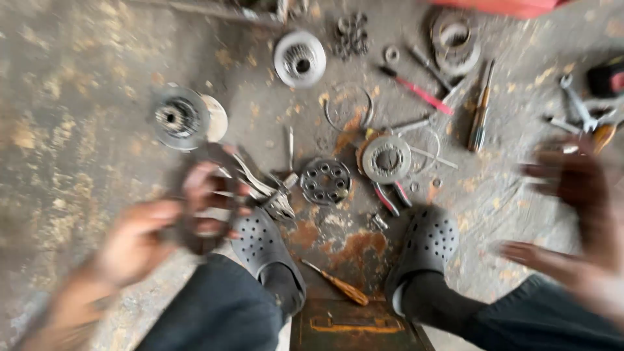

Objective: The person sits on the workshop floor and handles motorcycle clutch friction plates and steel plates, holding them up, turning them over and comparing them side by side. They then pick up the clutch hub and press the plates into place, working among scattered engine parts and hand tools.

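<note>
While the view is badly motion-blurred, the person sits over a stained concrete floor [78, 97] strewn with parts. Left hand [140, 240]: grip closed around a dark ring-shaped plate [195, 227], held above the left clog [263, 244]. Just beyond it lie a round hub [179, 118] and a pale disc [216, 118], with a clutch basket [299, 58] farther up. Centre: a perforated plate [325, 181] beside a toothed disc [387, 158], red-handled pliers [390, 197] near the right clog [429, 240], and a screwdriver [338, 285] between the feet. Right hand [578, 214]: fingers spread, holding nothing, near wrenches [578, 110]. Likely step: handling one clutch plate mid-sort. A next move would need steadying it and avoiding the loose parts. Open floor lies left; the centre and right are crowded.
</note>
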